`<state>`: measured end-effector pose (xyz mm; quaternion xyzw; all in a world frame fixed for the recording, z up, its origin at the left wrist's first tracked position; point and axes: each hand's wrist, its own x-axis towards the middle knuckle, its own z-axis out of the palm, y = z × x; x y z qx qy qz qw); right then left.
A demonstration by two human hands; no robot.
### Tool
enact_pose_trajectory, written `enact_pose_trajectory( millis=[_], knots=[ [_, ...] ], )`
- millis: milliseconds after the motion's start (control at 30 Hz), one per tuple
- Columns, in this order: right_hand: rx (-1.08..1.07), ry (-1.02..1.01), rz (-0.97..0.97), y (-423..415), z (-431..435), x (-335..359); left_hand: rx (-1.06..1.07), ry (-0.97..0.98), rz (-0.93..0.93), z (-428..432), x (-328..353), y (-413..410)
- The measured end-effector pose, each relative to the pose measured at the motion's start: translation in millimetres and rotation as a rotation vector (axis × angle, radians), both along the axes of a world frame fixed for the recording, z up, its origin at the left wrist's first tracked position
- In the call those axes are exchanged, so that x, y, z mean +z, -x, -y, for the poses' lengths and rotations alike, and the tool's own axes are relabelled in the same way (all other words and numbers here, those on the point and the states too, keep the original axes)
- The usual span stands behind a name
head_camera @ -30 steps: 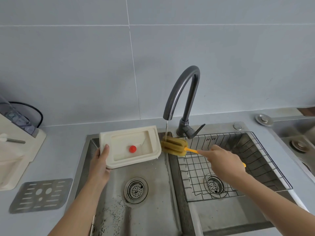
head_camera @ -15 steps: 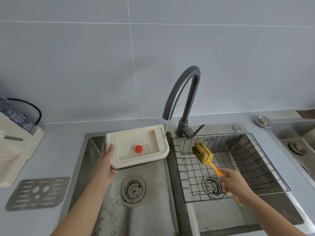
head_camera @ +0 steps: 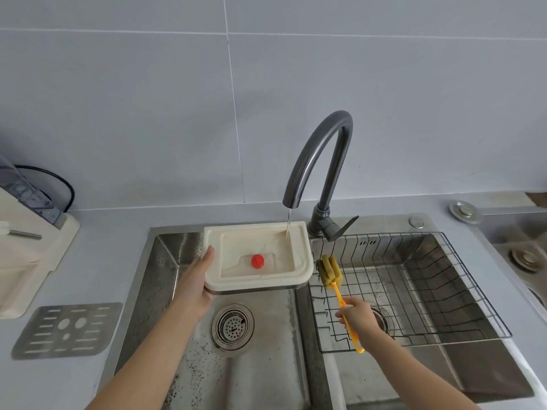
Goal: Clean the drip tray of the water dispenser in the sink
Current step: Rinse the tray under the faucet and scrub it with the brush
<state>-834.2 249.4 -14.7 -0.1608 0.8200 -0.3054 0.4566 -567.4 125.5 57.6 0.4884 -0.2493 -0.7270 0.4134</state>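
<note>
Drip tray (head_camera: pixel 236 247) under faucet (head_camera: pixel 340 118), over sink (head_camera: pixel 266 365); brush (head_camera: pixel 328 270) just right.

Bright, soft, even light with no hard shadows. Below the curved dark grey metal tap (head_camera: pixel 309 161), the stainless steel double sink (head_camera: pixel 266 365) shows mild glare. Far from the tap, the pale grey wall tile lines (head_camera: pixel 233 113) bow outward. Focus is sharp throughout.

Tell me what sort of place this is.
Most likely a home kitchen, seen at the counter: a two-basin steel sink, a dark gooseneck faucet running water, a wire draining rack set in the right basin, and a tiled wall behind.
</note>
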Motion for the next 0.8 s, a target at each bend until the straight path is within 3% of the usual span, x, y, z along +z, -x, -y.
enact_pose_trajectory(
  millis=[300, 500, 600, 800],
  knots=[
    [0.19, -0.133, 0.007, 18.5, 15.4, -6.1, -0.012, 0.02, -0.009, 4.1, -1.5, 6.6],
    [0.098, 0.159, 0.002, 36.2, 50.9, 46.5, 0.003, -0.001, 0.01, 2.3, 3.7, 10.2],
    [0.103, 0.329, 0.094, 36.2, 69.9, 75.7, 0.01, -0.004, 0.011, 1.0, 6.4, 10.6],
    [0.085, 0.435, 0.24, 21.0, 96.3, 94.5, 0.024, -0.003, 0.008, -1.4, 8.0, 8.3]
  ],
)
